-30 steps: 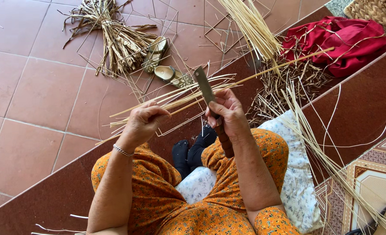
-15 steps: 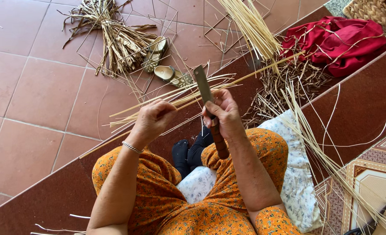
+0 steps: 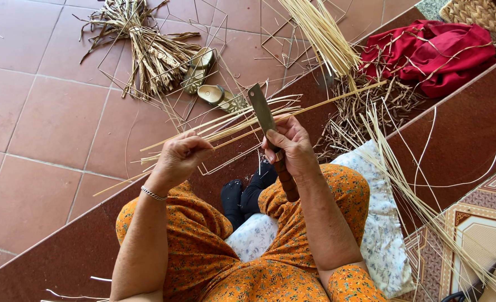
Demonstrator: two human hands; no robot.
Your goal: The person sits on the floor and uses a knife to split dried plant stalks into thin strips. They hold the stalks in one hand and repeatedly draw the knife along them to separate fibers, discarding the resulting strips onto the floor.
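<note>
My right hand [image 3: 290,146] grips a knife [image 3: 263,114] with a flat grey blade pointing up and a brown wooden handle [image 3: 287,182] below the fist. My left hand [image 3: 182,156] pinches a long pale cane strip [image 3: 315,106] that runs up to the right and crosses under the blade. Several more thin strips [image 3: 225,126] fan out between the two hands. A silver bracelet [image 3: 153,194] sits on my left wrist. I sit on a step in orange patterned clothing [image 3: 270,268].
A tied bundle of dry stalks [image 3: 147,50] and two sandals [image 3: 208,78] lie on the tiled floor. A sheaf of pale canes [image 3: 320,33], a red cloth [image 3: 427,53], a woven basket [image 3: 480,17] and loose strips [image 3: 415,190] lie at right.
My left hand has slid left and downward along the strips, away from the knife. The right hand and knife have stayed nearly in place.
</note>
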